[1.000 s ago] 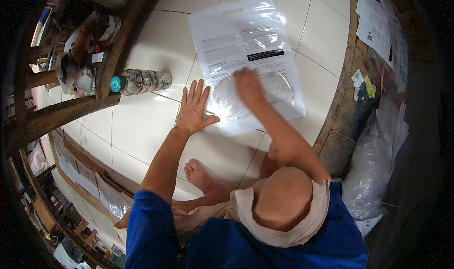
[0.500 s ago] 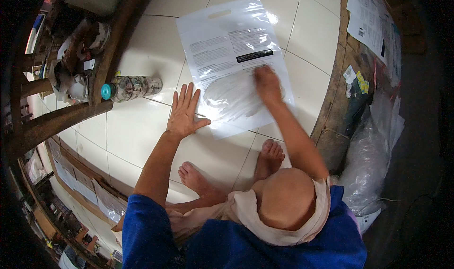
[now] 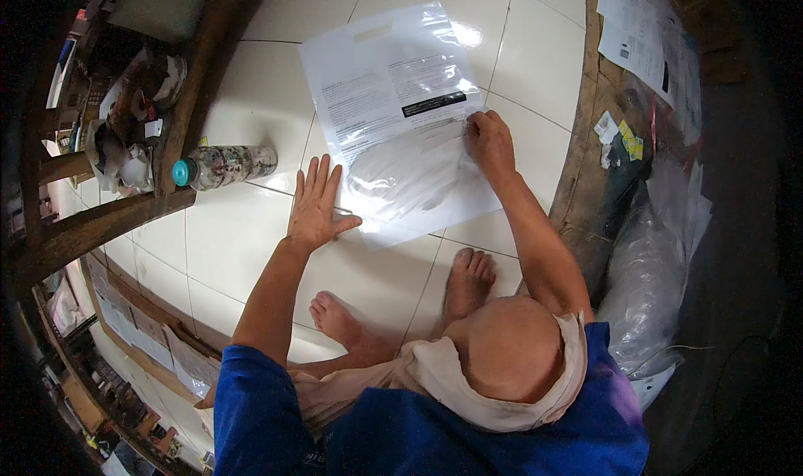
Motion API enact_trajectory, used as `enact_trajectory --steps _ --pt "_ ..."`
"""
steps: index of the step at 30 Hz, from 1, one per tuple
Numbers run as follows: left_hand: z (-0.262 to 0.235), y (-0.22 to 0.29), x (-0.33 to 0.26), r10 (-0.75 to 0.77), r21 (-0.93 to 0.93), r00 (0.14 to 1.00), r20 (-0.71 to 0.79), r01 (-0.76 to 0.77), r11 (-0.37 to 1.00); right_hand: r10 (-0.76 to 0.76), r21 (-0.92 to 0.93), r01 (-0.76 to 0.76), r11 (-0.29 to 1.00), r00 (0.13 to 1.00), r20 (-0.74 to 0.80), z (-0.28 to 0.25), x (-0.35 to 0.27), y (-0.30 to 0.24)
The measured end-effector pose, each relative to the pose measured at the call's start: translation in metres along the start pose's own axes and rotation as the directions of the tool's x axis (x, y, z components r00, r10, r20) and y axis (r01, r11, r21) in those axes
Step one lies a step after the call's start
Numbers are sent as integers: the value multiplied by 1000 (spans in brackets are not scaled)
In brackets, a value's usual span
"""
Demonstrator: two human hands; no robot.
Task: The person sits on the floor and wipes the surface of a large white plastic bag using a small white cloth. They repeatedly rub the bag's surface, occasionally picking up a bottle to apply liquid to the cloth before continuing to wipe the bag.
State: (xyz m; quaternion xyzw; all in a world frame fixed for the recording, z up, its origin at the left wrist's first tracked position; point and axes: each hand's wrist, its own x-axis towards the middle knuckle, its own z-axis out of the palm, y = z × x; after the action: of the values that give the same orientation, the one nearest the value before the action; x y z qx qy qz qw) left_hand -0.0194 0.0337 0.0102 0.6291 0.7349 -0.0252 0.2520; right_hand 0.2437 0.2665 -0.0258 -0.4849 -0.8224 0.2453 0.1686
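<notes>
A clear plastic bag [image 3: 355, 66] with a cut-out handle and printed text lies flat on the tiled floor in front of me. A whitish, streaky patch spans its lower half. Spread flat, my left hand [image 3: 314, 204] rests at the bag's lower left edge, fingers apart and holding nothing. My right hand [image 3: 492, 145] is at the bag's right edge, below the black printed bar. Its fingers are curled and pressed together; what may be between them is hidden.
A bottle with a teal cap [image 3: 226, 166] lies on its side at left, beside a wooden rack [image 3: 109, 225] of clutter. Along the right runs a wooden board [image 3: 577, 183] with small yellow and white scraps [image 3: 619, 135] and bundled clear plastic [image 3: 644, 284]. My bare feet [image 3: 468, 284] are close below the bag.
My right hand has moved from over the bag's printed area to its right edge and is no longer blurred. The left hand stays flat. The whole view has shifted slightly.
</notes>
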Motion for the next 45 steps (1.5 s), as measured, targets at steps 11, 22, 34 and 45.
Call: enact_trajectory --steps 11,22,34,45 --pt "0 0 0 -17 -22 1000 11 17 1000 -39 -2 39 999 998 40 -5 -7 5" --pt "-2 4 5 26 -2 1000 -5 -26 1000 -296 -3 296 955 954 45 30 3 -13" --pt "-2 5 6 22 -8 1000 13 -22 1000 -269 54 268 962 963 7 39 -5 -24" --pt "-2 0 3 19 -13 1000 6 -19 1000 -140 23 144 989 983 -119 29 16 -6"
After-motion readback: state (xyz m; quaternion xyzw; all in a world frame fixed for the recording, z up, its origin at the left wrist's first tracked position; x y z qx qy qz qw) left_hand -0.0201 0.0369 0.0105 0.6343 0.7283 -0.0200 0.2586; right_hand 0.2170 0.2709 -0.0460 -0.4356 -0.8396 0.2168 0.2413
